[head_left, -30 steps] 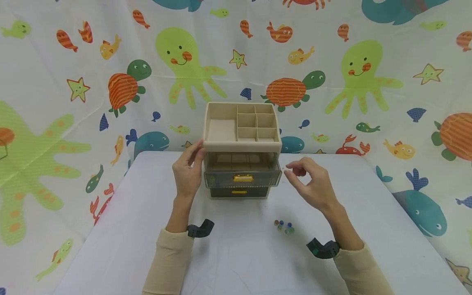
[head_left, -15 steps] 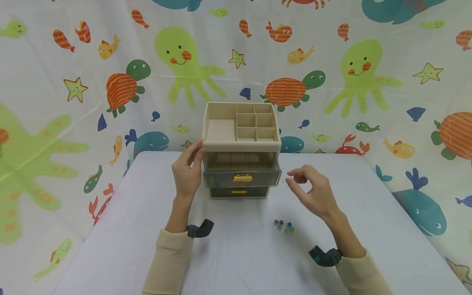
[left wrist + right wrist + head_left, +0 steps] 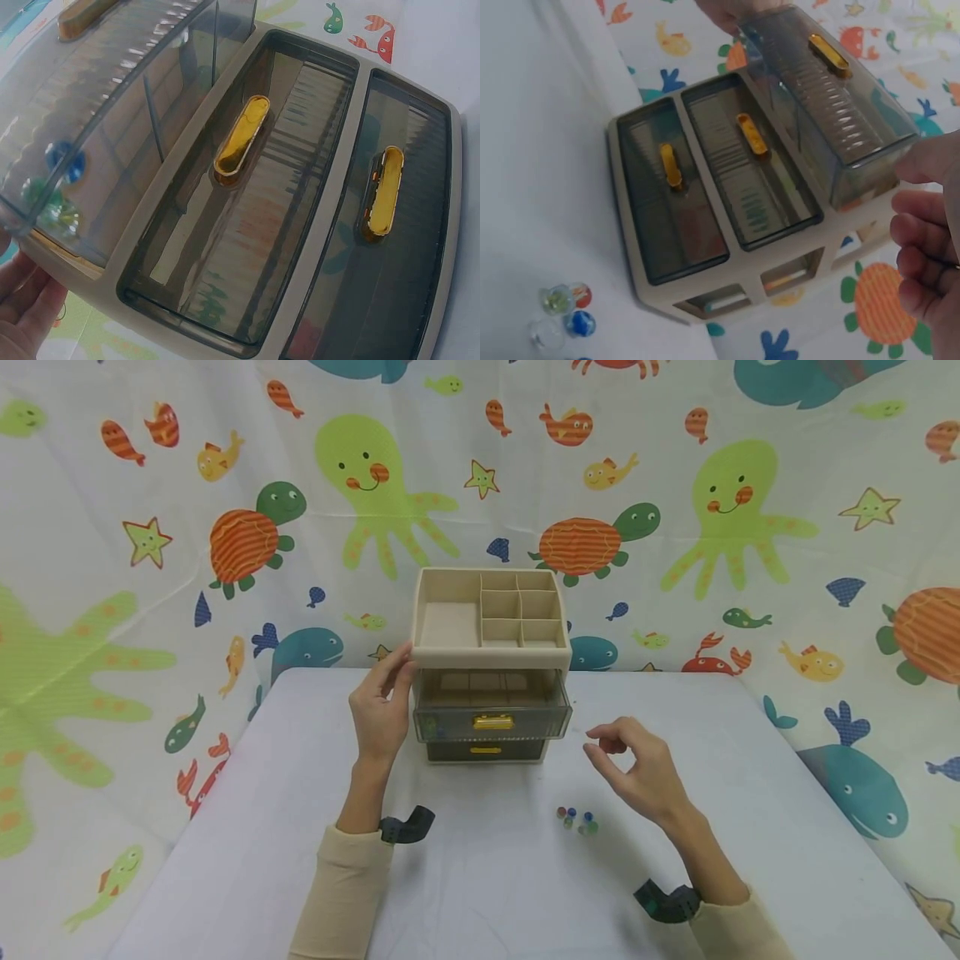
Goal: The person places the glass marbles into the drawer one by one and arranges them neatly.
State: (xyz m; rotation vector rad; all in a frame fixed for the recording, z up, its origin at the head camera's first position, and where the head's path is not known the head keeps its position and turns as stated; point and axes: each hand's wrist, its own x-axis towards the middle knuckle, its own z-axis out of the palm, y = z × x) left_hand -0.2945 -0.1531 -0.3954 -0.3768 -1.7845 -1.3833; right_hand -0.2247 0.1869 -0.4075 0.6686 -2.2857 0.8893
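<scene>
A beige desktop organizer [image 3: 450, 625] with smoky clear drawers stands on the table. Its top drawer [image 3: 528, 725] is pulled out. Inside that drawer, the left wrist view shows a blue marble [image 3: 66, 161] beside greenish marbles [image 3: 58, 217]. My left hand [image 3: 380, 714] rests with its fingertips against the organizer's left side. To the right of the drawer, apart from it, is my right hand [image 3: 641, 768], with thumb and forefinger loosely bent, a gap between their tips and nothing visible in it. Several loose marbles [image 3: 588, 827] lie on the table before the organizer, left of this hand.
Two lower drawers are closed, each with a gold handle; the middle one's handle [image 3: 244, 139] shows well in the left wrist view. Open compartments [image 3: 521, 606] top the organizer. A sea-animal curtain [image 3: 480, 518] hangs behind the white table [image 3: 480, 885].
My right hand has drawn back from the drawer's right front corner, downward and slightly right. The left hand, the pulled-out drawer and the loose marbles have stayed in place.
</scene>
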